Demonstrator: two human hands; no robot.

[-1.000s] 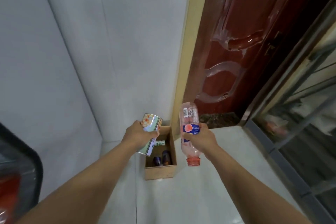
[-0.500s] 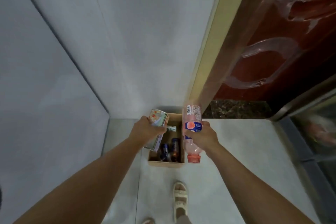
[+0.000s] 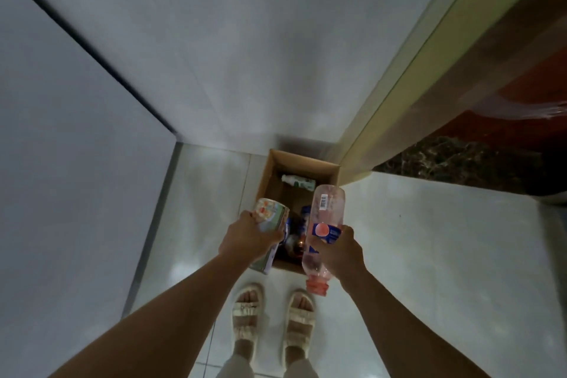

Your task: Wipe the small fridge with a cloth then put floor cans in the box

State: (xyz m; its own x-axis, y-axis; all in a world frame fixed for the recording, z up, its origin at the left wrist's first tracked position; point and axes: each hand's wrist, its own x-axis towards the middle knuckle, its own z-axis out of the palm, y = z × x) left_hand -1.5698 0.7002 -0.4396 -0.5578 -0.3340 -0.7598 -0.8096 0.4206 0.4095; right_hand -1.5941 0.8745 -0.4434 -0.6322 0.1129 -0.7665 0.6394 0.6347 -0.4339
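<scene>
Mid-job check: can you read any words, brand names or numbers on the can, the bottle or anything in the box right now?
Nothing reads as text.
Clear pink plastic bottle: barcode sticker near its base, digits too small; blue label with peach picture, wording blurred.
Printed metal can: colourful picture, lettering blurred.
Small white bottle in the brown cardboard box: green label, unreadable.
Dark cans in the box: print too dim.
</scene>
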